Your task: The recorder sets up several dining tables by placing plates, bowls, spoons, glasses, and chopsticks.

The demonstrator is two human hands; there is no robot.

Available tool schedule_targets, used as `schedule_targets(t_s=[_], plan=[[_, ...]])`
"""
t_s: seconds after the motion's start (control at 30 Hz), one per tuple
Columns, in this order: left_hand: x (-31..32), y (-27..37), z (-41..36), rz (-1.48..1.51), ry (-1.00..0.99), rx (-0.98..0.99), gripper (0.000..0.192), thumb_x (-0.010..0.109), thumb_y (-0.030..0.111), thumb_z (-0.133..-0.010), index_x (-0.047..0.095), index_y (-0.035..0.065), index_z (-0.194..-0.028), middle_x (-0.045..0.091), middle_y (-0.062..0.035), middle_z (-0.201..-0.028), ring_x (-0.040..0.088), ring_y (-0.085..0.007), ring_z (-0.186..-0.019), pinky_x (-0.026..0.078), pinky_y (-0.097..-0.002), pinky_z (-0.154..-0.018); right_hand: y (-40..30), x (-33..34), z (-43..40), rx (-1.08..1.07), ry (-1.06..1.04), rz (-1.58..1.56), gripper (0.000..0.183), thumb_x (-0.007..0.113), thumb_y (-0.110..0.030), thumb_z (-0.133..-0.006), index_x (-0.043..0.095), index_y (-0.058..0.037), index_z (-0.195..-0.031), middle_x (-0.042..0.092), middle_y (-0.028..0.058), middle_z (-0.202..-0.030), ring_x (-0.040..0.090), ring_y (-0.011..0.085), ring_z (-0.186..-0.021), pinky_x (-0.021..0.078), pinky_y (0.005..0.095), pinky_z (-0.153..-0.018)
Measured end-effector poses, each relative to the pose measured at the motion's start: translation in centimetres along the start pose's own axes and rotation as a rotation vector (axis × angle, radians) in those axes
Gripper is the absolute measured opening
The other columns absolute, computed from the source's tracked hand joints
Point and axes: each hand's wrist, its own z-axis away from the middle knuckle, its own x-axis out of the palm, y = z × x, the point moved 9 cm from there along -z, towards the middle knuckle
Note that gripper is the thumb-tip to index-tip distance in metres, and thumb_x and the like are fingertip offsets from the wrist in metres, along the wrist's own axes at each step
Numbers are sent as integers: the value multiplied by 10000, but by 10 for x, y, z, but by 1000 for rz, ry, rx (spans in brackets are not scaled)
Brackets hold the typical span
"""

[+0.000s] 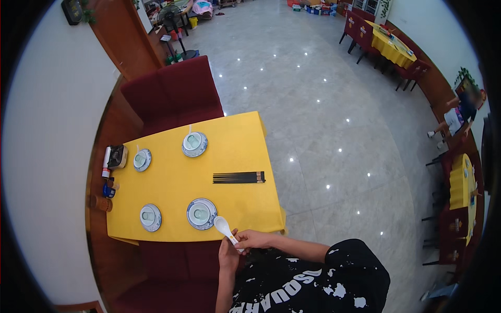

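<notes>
My right hand [252, 239] pinches the handle of a white Chinese soup spoon [222, 225] with small coloured marks on it. Against the same handle, from the left and below, are the fingers of my left hand [228, 250]. The spoon's bowl points up and away, close to the rim of a blue-and-white plate [211, 223]. A small bowl with a glass [201, 213] in it stands on that plate. To its left is a similar stack with a glass [147, 216]. Several black chopsticks [235, 178] lie side by side toward the table's right edge.
Two more stacks, with a glass [193, 141] and a glass [139, 159], stand across the yellow tablecloth [172, 184]; white handles rise from both. A tissue box [118, 156] and brown container [101, 203] line the wall side. Dark-red benches [172, 90] flank the table. A person [460, 113] is far right.
</notes>
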Motion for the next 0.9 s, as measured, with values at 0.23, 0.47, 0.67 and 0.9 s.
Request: schedule_targets(t_s=[0.23,0.47,0.67,0.9], plan=[[16,-44,22,-21,-160,-138,397,584,283,-945,556,-20,-1200,559,-162,-1266,623,-284,-987,544,-367,-764,31,16,57,44,20,-284,239,610,-290,-941,565,-56,-955,644,38,-873,627,120,-753,497,237,-683],[38,-104,5,-257,-157,-327,354,576,188,-953,554,-68,-1197,591,-163,-1195,609,-221,-997,489,-337,-888,60,-24,117,-6,231,-497,208,575,-288,-963,569,-84,-999,637,44,-908,630,122,-798,497,234,-710],[107,-140,-62,-483,-158,-277,380,597,204,-931,571,-81,-1181,632,-141,-1123,616,-209,-983,478,-338,-906,33,-112,178,-142,317,-553,254,537,-264,-980,591,-32,-1068,626,57,-903,601,129,-804,480,256,-728],[230,-203,-137,-383,-173,-244,352,563,207,-952,594,-70,-1167,663,-102,-1002,620,-176,-897,475,-326,-867,-26,-237,262,-157,316,-398,275,553,-282,-971,606,-25,-1054,598,23,-842,560,107,-775,448,243,-700]])
